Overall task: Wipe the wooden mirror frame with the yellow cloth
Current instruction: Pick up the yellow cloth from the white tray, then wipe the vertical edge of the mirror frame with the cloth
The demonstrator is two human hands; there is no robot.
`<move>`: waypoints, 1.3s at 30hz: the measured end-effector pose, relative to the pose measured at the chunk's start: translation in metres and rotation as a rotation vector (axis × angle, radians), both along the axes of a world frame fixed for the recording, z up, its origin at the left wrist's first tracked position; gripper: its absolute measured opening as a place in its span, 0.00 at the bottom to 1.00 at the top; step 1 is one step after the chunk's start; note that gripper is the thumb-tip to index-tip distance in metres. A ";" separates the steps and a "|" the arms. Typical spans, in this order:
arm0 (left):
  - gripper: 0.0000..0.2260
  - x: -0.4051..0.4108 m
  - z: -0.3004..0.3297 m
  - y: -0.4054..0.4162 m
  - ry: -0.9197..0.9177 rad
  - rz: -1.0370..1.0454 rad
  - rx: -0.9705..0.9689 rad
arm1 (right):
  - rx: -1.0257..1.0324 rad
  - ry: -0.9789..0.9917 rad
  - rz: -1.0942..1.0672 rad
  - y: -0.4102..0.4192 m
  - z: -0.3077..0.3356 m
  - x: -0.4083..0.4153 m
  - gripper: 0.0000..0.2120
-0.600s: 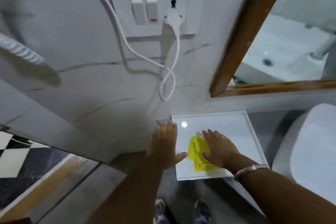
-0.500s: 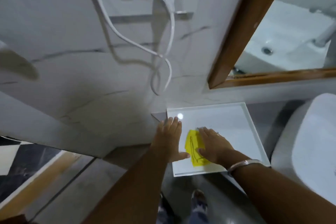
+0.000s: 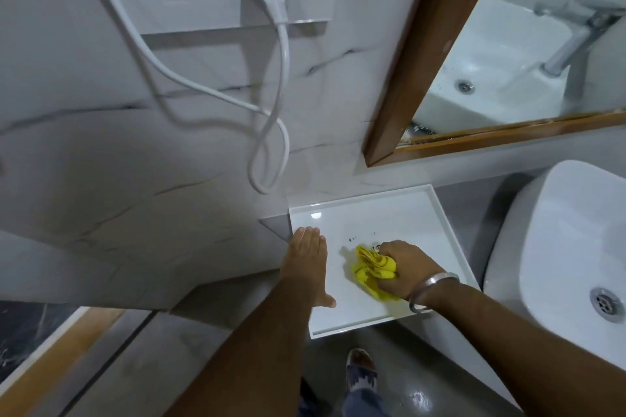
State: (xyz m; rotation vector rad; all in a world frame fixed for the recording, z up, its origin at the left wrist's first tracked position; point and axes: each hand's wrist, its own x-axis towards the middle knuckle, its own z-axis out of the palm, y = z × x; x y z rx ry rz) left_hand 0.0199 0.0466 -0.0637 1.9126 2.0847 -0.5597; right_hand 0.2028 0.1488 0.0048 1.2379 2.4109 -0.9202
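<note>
The room is evenly and softly lit, a little cool and grey, with a small bright glare spot on the glossy white tray (image 3: pixel 369 213) and another on the floor (image 3: pixel 418 396). The white cable (image 3: pixel 283 78) throws a soft blurred shadow on the marble wall (image 3: pixel 101 145). The wide lens bends the wooden mirror frame (image 3: pixel 416 54) and smears the edges.

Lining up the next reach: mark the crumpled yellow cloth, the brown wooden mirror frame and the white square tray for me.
crumpled yellow cloth (image 3: pixel 372 268), head view, on its bunched folds.
brown wooden mirror frame (image 3: pixel 418 57), head view, on the left upright.
white square tray (image 3: pixel 450 230), head view, on the right rim.
</note>
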 end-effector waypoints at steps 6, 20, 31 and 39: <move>0.56 -0.003 0.056 0.017 -0.071 0.056 0.153 | -0.001 0.230 -0.254 -0.011 0.046 0.011 0.12; 0.53 -0.009 0.223 0.013 -0.044 -0.197 0.776 | 0.551 0.693 -0.370 0.004 0.227 0.004 0.28; 0.49 -0.008 0.441 0.052 0.227 -0.095 1.341 | 1.059 1.096 -0.287 0.034 0.400 -0.015 0.28; 0.46 -0.027 0.624 0.091 0.455 -0.052 1.487 | 1.460 1.205 -0.230 0.068 0.552 -0.034 0.29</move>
